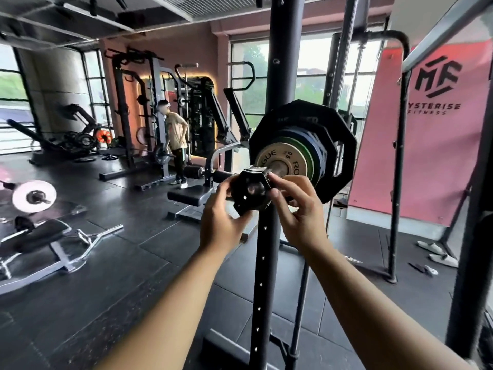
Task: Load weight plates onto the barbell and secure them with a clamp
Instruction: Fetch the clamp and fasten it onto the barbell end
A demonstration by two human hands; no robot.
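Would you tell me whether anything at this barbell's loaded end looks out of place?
Only the clamp: the left hand and right hand hold it at the sleeve tip, short of the grey plate, not flush.

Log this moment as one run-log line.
phase: clamping | left hand, right hand: grip black plastic clamp | steel barbell sleeve: weight plates loaded

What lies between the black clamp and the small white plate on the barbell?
Only a bare stretch of the steel sleeve, as the head view shows; the clamp does not touch the white plate.
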